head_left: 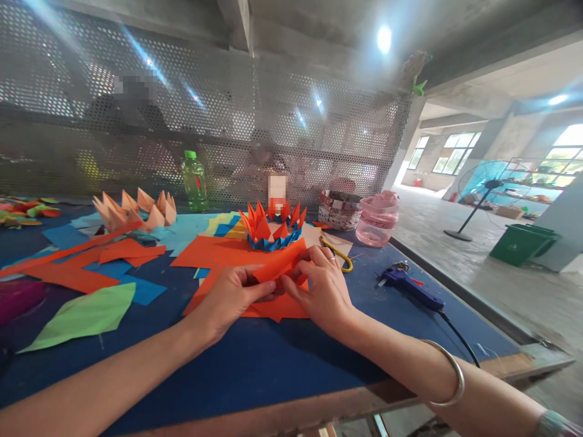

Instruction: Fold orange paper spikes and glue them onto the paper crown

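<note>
Blue tabletop (282,364) under handheld orange paper (281,262), long axis up toward right.

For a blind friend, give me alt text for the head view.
A person's left hand and right hand hold orange paper over a blue table. Beyond are an orange-and-blue paper flower and a pink jug; a glue gun lies on the right.

You can read no words, numbers or brands here. Left of the pink jug (377,223), the green bottle (193,193) bears a red marking (197,184) too small for you to make out; right of the jug, the pale mark (500,248) on the green bin (519,246) is likewise unreadable.
</note>
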Tool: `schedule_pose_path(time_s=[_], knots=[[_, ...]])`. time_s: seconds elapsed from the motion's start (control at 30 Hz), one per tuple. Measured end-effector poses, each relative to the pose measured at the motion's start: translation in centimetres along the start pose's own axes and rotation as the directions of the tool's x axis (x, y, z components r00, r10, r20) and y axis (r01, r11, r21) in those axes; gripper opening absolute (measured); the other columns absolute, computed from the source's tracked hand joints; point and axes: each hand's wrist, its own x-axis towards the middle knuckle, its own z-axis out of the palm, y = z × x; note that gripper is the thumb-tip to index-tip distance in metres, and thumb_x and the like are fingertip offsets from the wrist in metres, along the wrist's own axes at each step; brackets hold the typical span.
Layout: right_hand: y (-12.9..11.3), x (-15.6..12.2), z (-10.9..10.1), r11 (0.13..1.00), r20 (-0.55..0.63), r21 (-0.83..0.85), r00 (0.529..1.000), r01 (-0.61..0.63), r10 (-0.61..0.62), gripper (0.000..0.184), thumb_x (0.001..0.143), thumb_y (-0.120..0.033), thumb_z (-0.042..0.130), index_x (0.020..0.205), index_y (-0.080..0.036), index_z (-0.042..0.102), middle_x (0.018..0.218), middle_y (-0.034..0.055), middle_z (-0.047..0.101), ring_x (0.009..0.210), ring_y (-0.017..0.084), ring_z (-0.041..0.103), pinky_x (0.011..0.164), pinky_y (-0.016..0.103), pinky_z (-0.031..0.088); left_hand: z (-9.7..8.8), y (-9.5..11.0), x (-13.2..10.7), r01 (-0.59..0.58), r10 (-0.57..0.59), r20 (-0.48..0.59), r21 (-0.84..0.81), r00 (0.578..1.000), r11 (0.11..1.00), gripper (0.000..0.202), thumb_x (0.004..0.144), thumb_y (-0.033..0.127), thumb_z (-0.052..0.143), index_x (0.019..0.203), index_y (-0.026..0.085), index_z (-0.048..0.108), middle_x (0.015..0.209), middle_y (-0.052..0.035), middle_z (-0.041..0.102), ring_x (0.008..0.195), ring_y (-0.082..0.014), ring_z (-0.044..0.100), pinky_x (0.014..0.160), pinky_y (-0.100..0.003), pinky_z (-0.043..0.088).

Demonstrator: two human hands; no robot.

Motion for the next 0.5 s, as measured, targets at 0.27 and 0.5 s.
schedule_pose_path(time_s=[0.27,0.5], knots=[[-0.24,0.04,-0.23,0.999,0.001,0.008,0.999,-0.036,0.036,0.019,0.08,-0.035,0.067,0.07,-0.021,0.06,0.09,0.0044,0.058,0.092,0.024,0.052,0.084,0.04,0.042,-0.19,-0.27,0.15,0.03,-0.031,-0.022,-0.035,0.999,0.999,0.035,0.057,0.029,0.086,0.087,0.015,0.076,0.076,-0.0036,0.077,0.074,-0.0167,0.071,0.075,-0.025,0.057],[0.33,0.25,0.34,0.906,-0.045,0.303,0.945,-0.295,0.323,0.073,0.064,-0.043,0.077,0.122,-0.017,0.041,0.116,0.0131,0.055,0.107,0.028,0.053,0.093,0.048,0.044,-0.21,0.1,-0.2,0.029,-0.035,-0.053,-0.109,0.998,0.994,0.032,0.057,0.026,0.085,0.086,0.016,0.076,0.08,-0.0042,0.078,0.076,-0.017,0.072,0.073,-0.022,0.057]])
